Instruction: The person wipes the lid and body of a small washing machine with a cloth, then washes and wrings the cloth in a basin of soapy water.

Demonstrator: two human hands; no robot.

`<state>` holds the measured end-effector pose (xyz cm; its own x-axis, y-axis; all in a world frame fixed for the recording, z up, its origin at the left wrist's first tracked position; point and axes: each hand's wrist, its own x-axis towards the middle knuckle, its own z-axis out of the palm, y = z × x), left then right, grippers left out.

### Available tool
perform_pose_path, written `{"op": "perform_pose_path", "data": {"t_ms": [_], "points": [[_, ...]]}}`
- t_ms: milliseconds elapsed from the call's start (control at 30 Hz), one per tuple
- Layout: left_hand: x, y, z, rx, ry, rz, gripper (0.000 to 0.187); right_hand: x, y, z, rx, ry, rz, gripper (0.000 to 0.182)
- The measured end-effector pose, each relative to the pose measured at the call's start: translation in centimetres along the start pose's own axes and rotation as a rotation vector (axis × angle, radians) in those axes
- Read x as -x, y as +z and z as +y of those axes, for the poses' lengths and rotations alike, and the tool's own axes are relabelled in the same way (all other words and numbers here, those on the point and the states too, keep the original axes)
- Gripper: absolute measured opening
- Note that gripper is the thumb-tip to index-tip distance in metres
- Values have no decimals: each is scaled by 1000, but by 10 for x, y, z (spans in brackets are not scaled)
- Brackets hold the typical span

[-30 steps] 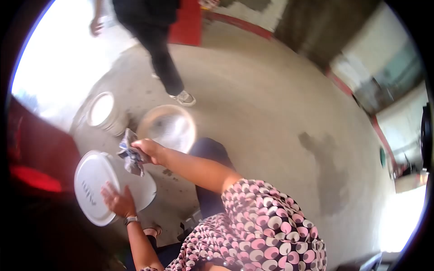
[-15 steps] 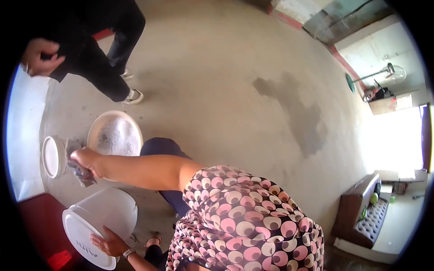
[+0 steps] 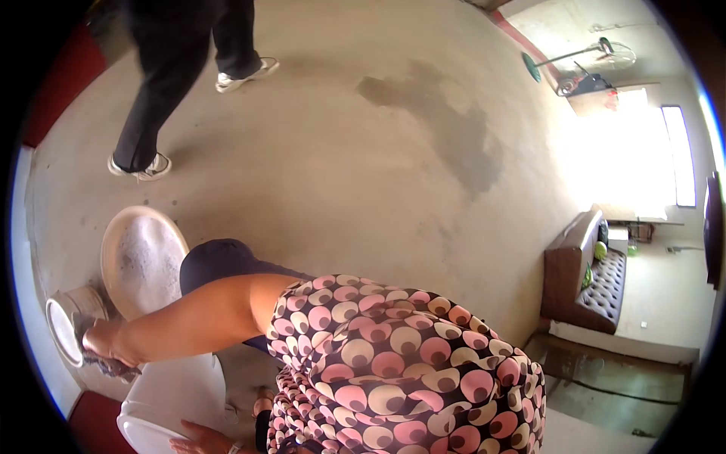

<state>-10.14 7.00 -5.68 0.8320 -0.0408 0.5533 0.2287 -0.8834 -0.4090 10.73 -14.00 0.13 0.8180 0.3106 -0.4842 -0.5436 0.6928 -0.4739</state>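
My right hand, arm stretched out, is closed around a wet-looking grey rag. It is beside a small round white bucket and just above the edge of a large white plastic bin. Against that bin's pale lid or side my left hand lies flat, its fingers extended and a band on the wrist. Close by stands a round cream basin with foamy water in it. The bin's lower part is cut off by the frame edge.
Another person in black trousers and white shoes stands beyond the basin. A dark wet patch marks the concrete floor. A brown tufted sofa and a standing fan are along the far side.
My view has turned, shifting the whole scene. The other person's feet have moved apart, and their hand has left the view. My right hand still grips the rag near the bucket.
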Motion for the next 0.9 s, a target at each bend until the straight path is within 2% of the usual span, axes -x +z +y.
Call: {"op": "perform_pose_path", "data": {"t_ms": [67, 167, 300, 333, 400, 467, 500, 700, 833, 900], "points": [[-6, -18, 7, 100, -10, -13, 61, 1, -1, 0, 98, 17, 19, 15], [-14, -32, 21, 290, -75, -10, 64, 8, 0, -3, 31, 45, 70, 14], [-14, -21, 26, 259, -11, 24, 62, -32, 16, 35, -39, -14, 240, 19], [-13, -19, 27, 249, 4, 35, 61, -54, 17, 53, 70, 71, 241, 15], [-11, -13, 27, 234, 30, 47, 60, -39, 9, 44, 175, 163, 249, 30], [-10, -7, 26, 224, 46, 56, 59, 6, 0, 19, 124, 311, -20, 39], [-9, -6, 26, 215, 52, 61, 59, 17, -5, 9, 98, 342, -84, 37], [-8, 1, 21, 188, 75, 88, 56, -17, -10, 23, -18, 301, -49, 24], [-7, 3, 17, 169, 89, 102, 54, -51, 1, 55, -66, 280, 23, 19], [-8, 4, 14, 159, 91, 107, 53, -38, 1, 48, -226, 334, -117, 43]]}}
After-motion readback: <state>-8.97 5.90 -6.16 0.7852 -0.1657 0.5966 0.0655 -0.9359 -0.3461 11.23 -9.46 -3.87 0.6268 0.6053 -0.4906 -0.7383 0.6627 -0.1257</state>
